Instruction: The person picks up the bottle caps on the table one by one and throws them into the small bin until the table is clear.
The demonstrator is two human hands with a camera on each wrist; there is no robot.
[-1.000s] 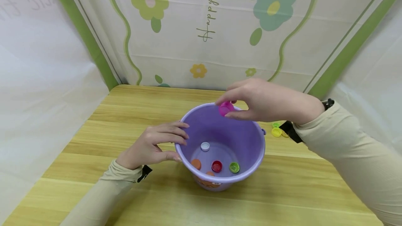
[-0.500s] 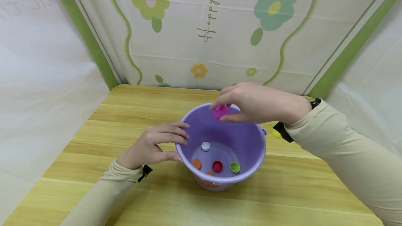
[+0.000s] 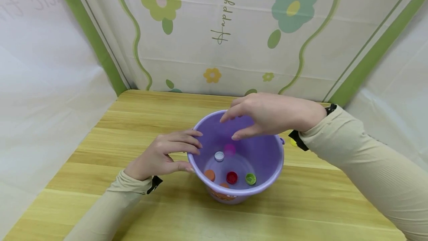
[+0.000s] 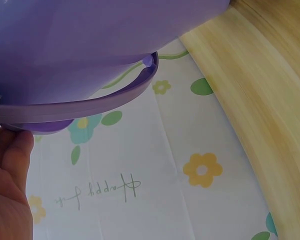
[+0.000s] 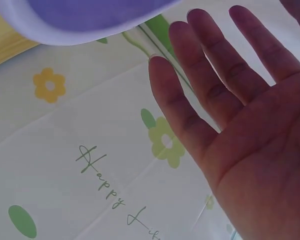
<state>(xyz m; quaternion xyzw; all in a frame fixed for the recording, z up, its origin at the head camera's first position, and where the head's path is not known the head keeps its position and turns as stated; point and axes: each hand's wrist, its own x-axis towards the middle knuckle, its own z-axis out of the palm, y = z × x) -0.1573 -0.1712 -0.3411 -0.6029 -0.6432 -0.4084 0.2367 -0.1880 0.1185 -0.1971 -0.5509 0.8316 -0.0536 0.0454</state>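
A purple bucket [image 3: 234, 192] stands on the wooden table. My left hand [image 3: 167, 151] holds its left rim, with the fingers over the edge and the thumb against the outside. Above the bucket's far right side my right hand [image 3: 271, 112] has its fingers and thumb spread, with nothing between them; the right wrist view shows the bare palm [image 5: 260, 145]. Below it, a pink bottle cap [image 3: 229, 149] appears blurred inside the bucket. On the bottom lie a white cap [image 3: 219, 156], a red cap [image 3: 232, 177], a green cap [image 3: 250, 179] and orange caps [image 3: 209, 175].
A yellow cap [image 3: 294, 142] lies on the table right of the bucket, partly hidden by the right sleeve. The bucket's handle [image 4: 105, 102] hangs at its side in the left wrist view. A flower-printed cloth [image 3: 200, 55] rises behind the table [image 3: 147, 118].
The right hand moved slightly left and down over the bucket, then its fingers parted and released the pink cap, which dropped inside. The left hand stayed on the rim.
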